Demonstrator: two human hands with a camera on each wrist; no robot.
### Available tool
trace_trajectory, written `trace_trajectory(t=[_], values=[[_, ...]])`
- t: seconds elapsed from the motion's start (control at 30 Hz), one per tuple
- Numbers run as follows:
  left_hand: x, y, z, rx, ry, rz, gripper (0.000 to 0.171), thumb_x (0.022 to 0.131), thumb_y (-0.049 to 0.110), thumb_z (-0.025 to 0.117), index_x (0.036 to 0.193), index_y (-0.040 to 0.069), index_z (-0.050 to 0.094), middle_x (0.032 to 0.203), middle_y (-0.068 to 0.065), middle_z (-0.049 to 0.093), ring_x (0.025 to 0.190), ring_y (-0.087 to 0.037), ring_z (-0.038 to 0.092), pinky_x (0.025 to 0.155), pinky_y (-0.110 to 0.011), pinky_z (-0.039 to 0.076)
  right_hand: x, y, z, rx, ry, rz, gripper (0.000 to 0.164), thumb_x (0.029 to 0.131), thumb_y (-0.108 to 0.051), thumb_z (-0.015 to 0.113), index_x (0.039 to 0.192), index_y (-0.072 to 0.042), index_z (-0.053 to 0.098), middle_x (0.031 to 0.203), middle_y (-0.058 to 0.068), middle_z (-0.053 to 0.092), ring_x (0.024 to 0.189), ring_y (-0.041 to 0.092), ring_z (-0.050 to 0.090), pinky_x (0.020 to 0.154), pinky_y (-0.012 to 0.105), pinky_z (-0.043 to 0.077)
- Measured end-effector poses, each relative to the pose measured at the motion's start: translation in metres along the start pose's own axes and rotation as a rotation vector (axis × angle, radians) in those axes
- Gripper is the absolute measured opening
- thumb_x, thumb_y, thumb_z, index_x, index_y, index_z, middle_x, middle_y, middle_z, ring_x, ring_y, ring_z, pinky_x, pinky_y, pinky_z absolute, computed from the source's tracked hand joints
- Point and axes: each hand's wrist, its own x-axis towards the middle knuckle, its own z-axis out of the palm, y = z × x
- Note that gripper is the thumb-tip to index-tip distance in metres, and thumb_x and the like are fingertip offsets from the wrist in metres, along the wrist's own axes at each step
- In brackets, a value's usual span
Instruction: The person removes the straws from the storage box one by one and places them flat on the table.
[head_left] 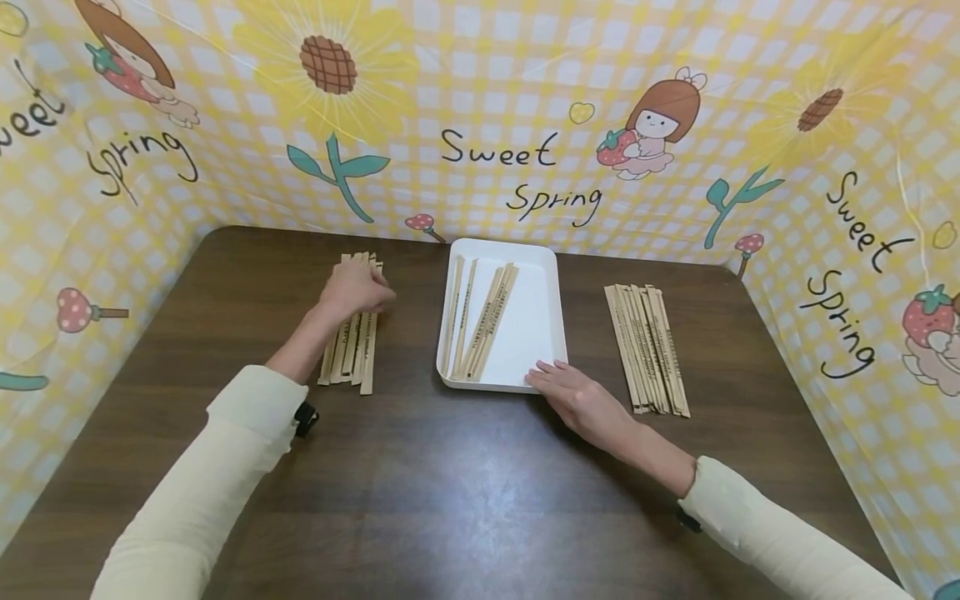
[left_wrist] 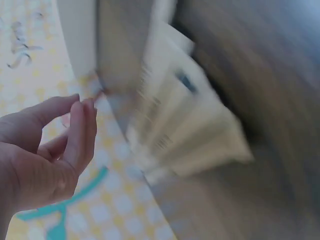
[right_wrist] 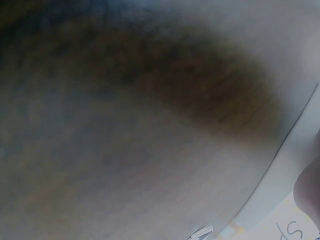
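Observation:
My left hand (head_left: pixel 356 290) is above the left pile of narrow brown paper-wrapped sticks (head_left: pixel 348 354), partly covering it. In the left wrist view its thumb and fingertips (left_wrist: pixel 75 102) come together with nothing visible between them, and the sticks (left_wrist: pixel 185 125) are blurred. A white rectangular tray (head_left: pixel 536 333) sits in the middle, with several wrapped sticks (head_left: pixel 491 321) slanting in its left half. The right hand (head_left: pixel 581 400) rests its extended fingers on the tray's near right corner. The right wrist view is mostly dark and blurred.
To the right of the tray lies another pile of wrapped sticks (head_left: pixel 647 350). Everything stands on a dark wooden table (head_left: pixel 450 500). A yellow checked cloth (head_left: pixel 487 100) printed with flowers and lettering hangs behind and at both sides.

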Motion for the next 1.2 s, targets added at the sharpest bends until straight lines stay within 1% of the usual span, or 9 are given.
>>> trace_trajectory(t=[0.2, 0.37, 0.43, 0.57, 0.67, 0.77, 0.87, 1.07, 1.2], values=[[0.008, 0.048, 0.019, -0.21, -0.065, -0.027, 0.035, 0.091, 0.014, 0.071, 0.119, -0.006, 0.067, 0.106, -0.021, 0.071, 0.082, -0.024, 0.072, 0.081, -0.038, 0.058, 0.0, 0.0, 0.0, -0.003, 0.002, 0.004, 0.042, 0.082, 0.01, 0.071, 0.124, 0.006, 0.066, 0.124, 0.018, 0.066, 0.121, 0.034, 0.059, 0.104, 0.052, 0.043], [0.019, 0.074, 0.04, -0.153, -0.054, 0.026, 0.031, 0.089, 0.012, 0.069, 0.116, -0.003, 0.07, 0.094, -0.016, 0.074, 0.074, -0.018, 0.07, 0.076, -0.034, 0.056, 0.0, 0.001, 0.0, -0.003, 0.001, 0.0, 0.042, 0.082, 0.011, 0.072, 0.123, 0.006, 0.066, 0.124, 0.018, 0.066, 0.121, 0.034, 0.059, 0.104, 0.052, 0.043], [0.023, 0.08, 0.049, -0.123, -0.059, 0.057, 0.033, 0.088, 0.009, 0.067, 0.117, -0.005, 0.07, 0.102, -0.017, 0.073, 0.075, -0.019, 0.071, 0.077, -0.033, 0.056, -0.001, 0.001, 0.0, 0.0, -0.002, -0.001, 0.042, 0.082, 0.011, 0.072, 0.123, 0.006, 0.066, 0.124, 0.018, 0.066, 0.121, 0.034, 0.059, 0.104, 0.052, 0.043], [0.031, 0.09, 0.065, -0.054, -0.071, 0.098, 0.028, 0.085, 0.005, 0.064, 0.109, -0.005, 0.073, 0.107, -0.016, 0.071, 0.069, -0.015, 0.066, 0.068, -0.025, 0.053, -0.002, 0.002, -0.001, 0.006, -0.004, -0.001, 0.042, 0.083, 0.01, 0.071, 0.124, 0.005, 0.066, 0.125, 0.018, 0.066, 0.121, 0.034, 0.059, 0.104, 0.052, 0.043], [0.037, 0.095, 0.075, -0.007, -0.077, 0.107, 0.013, 0.081, 0.0, 0.06, 0.075, 0.0, 0.071, 0.073, -0.007, 0.067, 0.05, -0.008, 0.049, 0.049, -0.018, 0.037, -0.002, 0.002, -0.001, 0.0, -0.003, -0.008, 0.042, 0.083, 0.01, 0.071, 0.125, 0.004, 0.066, 0.125, 0.017, 0.066, 0.12, 0.034, 0.06, 0.103, 0.052, 0.044], [0.04, 0.099, 0.083, 0.023, -0.093, 0.116, 0.033, 0.076, -0.006, 0.054, 0.047, 0.008, 0.045, 0.043, 0.001, 0.042, 0.039, -0.006, 0.027, 0.04, -0.019, 0.021, -0.002, 0.003, -0.001, -0.004, -0.004, -0.009, 0.043, 0.083, 0.009, 0.071, 0.125, 0.004, 0.066, 0.124, 0.017, 0.066, 0.121, 0.034, 0.059, 0.104, 0.052, 0.044], [0.041, 0.101, 0.089, 0.043, -0.114, 0.116, 0.043, 0.074, -0.009, 0.05, 0.043, 0.015, 0.031, 0.04, 0.005, 0.026, 0.037, -0.006, 0.018, 0.037, -0.019, 0.017, -0.002, 0.003, -0.001, -0.002, -0.005, -0.005, 0.043, 0.083, 0.009, 0.072, 0.125, 0.004, 0.066, 0.125, 0.017, 0.066, 0.121, 0.034, 0.059, 0.104, 0.052, 0.043], [0.041, 0.102, 0.1, 0.1, -0.137, 0.106, 0.041, 0.075, -0.007, 0.054, 0.045, 0.014, 0.036, 0.04, 0.004, 0.034, 0.035, -0.006, 0.027, 0.036, -0.02, 0.023, -0.002, 0.004, 0.0, -0.003, 0.003, -0.013, 0.044, 0.082, 0.01, 0.073, 0.125, 0.005, 0.066, 0.125, 0.017, 0.066, 0.121, 0.034, 0.059, 0.103, 0.053, 0.044], [0.043, 0.102, 0.107, 0.133, -0.124, 0.1, 0.04, 0.077, -0.006, 0.056, 0.048, 0.013, 0.036, 0.043, 0.003, 0.03, 0.04, -0.009, 0.028, 0.039, -0.022, 0.025, -0.003, 0.006, 0.0, -0.011, 0.004, -0.013, 0.044, 0.083, 0.009, 0.073, 0.126, 0.004, 0.066, 0.125, 0.017, 0.066, 0.121, 0.033, 0.059, 0.104, 0.051, 0.043]])
